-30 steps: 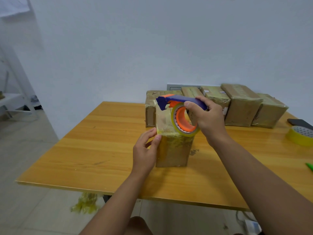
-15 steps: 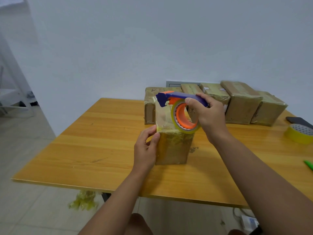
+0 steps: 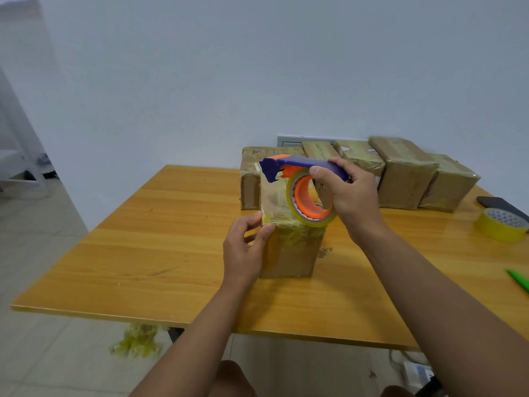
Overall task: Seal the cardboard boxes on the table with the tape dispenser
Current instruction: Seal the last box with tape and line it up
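Note:
A small cardboard box (image 3: 289,250) stands upright in the middle of the wooden table (image 3: 171,239), its upper part wrapped in clear tape. My right hand (image 3: 347,199) grips the blue handle of the tape dispenser (image 3: 303,190), whose orange core and clear roll hover over the box top. A sheet of clear tape (image 3: 273,200) runs from the dispenser's blade down to the box's top left edge. My left hand (image 3: 246,247) pinches that tape end against the box's upper left corner.
Several taped cardboard boxes (image 3: 400,173) line the wall at the back of the table. A yellow tape roll (image 3: 502,227), a dark phone (image 3: 499,204) and a green pen (image 3: 518,280) lie at the right. Crumpled tape scraps (image 3: 137,340) lie on the floor under the front edge.
Both hands and the dispenser hold nearly the same pose over the box. The left fingers have shifted slightly on the tape end.

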Demonstrator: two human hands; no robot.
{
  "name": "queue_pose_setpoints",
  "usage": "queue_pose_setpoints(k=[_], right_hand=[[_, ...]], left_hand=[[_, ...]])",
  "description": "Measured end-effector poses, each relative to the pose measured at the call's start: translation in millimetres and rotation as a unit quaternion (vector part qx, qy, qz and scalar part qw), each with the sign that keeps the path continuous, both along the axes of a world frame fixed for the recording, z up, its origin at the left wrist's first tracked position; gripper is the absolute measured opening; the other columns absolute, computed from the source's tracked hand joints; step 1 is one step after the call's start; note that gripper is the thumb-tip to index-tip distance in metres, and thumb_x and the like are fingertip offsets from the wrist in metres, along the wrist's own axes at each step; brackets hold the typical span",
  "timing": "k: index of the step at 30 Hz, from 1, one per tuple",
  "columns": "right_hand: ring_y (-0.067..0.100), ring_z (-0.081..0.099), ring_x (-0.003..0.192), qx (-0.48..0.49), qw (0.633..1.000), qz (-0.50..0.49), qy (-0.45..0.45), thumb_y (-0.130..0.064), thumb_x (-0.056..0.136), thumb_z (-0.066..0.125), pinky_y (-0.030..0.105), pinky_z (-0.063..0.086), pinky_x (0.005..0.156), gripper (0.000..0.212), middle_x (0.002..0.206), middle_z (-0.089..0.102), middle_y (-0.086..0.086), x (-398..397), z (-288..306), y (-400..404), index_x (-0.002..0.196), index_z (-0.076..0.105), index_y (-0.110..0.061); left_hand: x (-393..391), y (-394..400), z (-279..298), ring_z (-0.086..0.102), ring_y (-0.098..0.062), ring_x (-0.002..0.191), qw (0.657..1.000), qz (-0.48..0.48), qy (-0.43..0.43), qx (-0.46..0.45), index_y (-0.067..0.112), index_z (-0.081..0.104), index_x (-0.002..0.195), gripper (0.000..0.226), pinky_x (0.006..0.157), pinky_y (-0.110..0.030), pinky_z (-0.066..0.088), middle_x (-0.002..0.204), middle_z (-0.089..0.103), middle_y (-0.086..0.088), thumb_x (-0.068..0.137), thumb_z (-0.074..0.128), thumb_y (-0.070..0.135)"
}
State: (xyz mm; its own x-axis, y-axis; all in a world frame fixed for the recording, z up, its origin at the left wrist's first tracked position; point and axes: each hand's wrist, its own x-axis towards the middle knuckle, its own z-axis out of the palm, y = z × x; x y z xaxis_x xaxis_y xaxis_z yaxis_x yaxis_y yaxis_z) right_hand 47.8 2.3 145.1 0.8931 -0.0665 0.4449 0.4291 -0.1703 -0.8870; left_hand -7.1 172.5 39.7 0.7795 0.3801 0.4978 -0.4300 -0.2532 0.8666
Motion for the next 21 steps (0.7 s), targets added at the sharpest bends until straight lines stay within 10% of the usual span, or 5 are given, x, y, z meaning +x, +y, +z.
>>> queue_pose_setpoints(k=[15,21], right_hand=[[0.007,0.059,0.092,0.01,1.0,0.015,0.02,-0.036,0.081,0.077,0.027,0.052,0.084,0.053,0.111,0.064,0.0,1.4,6.7,4.3,0.125,0.062,-0.013],[0.009,0.062,0.09,0.144,0.989,0.01,0.041,-0.034,0.081,0.078,0.018,0.049,0.073,0.035,0.102,0.067,-0.002,0.7,8.8,-19.1,0.109,0.066,-0.018]], left_hand=[[7.9,9.4,11.2,0.058,0.003,0.095,0.984,0.037,0.006,0.175,0.028,0.066,0.105,0.011,0.066,-0.014,0.05,0.105,0.059,0.004,0.095,0.061,0.026],[1.8,10.7,28.3,0.046,-0.012,0.121,0.954,0.05,0.076,0.285,0.025,0.059,0.12,0.027,0.098,-0.03,0.044,0.126,0.05,0.004,0.096,0.056,0.038]])
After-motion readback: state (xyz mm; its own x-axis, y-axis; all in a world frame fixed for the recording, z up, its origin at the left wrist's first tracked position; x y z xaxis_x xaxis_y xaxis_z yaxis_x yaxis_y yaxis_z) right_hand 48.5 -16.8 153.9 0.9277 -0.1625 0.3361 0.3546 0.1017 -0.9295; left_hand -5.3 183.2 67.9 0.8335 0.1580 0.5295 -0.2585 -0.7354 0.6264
